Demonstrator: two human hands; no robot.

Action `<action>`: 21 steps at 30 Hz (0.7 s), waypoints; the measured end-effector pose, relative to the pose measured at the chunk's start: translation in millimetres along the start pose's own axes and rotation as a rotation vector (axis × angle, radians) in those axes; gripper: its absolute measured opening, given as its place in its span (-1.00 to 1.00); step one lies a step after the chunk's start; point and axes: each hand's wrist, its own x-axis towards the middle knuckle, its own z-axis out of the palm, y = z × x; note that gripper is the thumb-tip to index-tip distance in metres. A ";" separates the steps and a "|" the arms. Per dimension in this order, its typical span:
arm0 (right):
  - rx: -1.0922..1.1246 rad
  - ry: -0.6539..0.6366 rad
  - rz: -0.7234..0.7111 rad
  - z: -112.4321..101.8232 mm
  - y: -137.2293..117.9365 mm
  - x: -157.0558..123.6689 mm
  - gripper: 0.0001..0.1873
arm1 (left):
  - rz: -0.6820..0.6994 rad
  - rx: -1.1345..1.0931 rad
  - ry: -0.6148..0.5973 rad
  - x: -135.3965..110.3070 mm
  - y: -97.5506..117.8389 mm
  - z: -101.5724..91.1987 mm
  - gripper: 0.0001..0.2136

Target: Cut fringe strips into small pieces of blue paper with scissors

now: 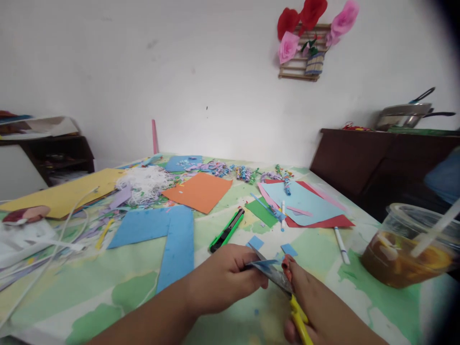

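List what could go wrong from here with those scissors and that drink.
The yellow-handled scissors in the right hand have their blades close to the left hand, so a slip might nick its fingers. The blue paper piece is small, perhaps hard to keep steady. The plastic cup, if bumped, might spill its drink across the tablecloth.

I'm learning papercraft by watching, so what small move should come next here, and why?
Probably close the scissors gently across the blue paper strip, keeping fingertips clear. The left hand grips that strip right by the blades, the right hand holds the yellow handles, and small blue pieces lie just beyond, which suggests cutting is under way.
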 end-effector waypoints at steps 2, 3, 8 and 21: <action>0.023 0.014 -0.010 1.2 2.5 0.4 -0.43 | -0.123 -0.144 -0.045 0.3 -3.1 -1.3 -0.90; 0.031 0.023 -0.015 1.8 3.4 0.6 -0.46 | -0.178 -0.237 -0.082 0.8 -5.3 -1.8 -0.91; 0.100 0.044 -0.058 5.4 5.8 1.8 -0.59 | -0.280 -0.668 -0.261 3.1 -16.1 -3.5 -0.88; 0.287 0.194 -0.078 9.4 17.9 4.6 -0.63 | -0.197 -0.599 -0.010 5.2 -11.8 1.4 -0.78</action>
